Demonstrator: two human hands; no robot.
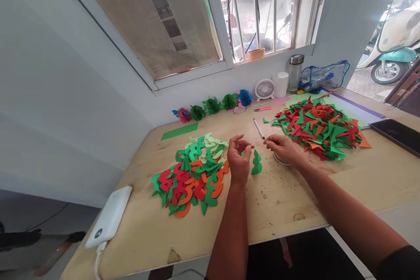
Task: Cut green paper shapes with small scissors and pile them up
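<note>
My left hand is above the middle of the wooden table, fingers curled and thumb near the index fingertip; what it holds, if anything, is too small to tell. Just right of it a green cut paper piece lies on the table. My right hand has its fingertips pinched together near the lower end of a white pen, over a round white roll it partly covers. Left of my hands spreads a pile of curved green, red and orange paper shapes. A heap of pointed paper scraps lies to the right.
A white power bank with a cable is at the left edge, a black phone at the right. Along the wall stand paper ornaments, a small fan, a white cylinder, a bottle and a clear pouch.
</note>
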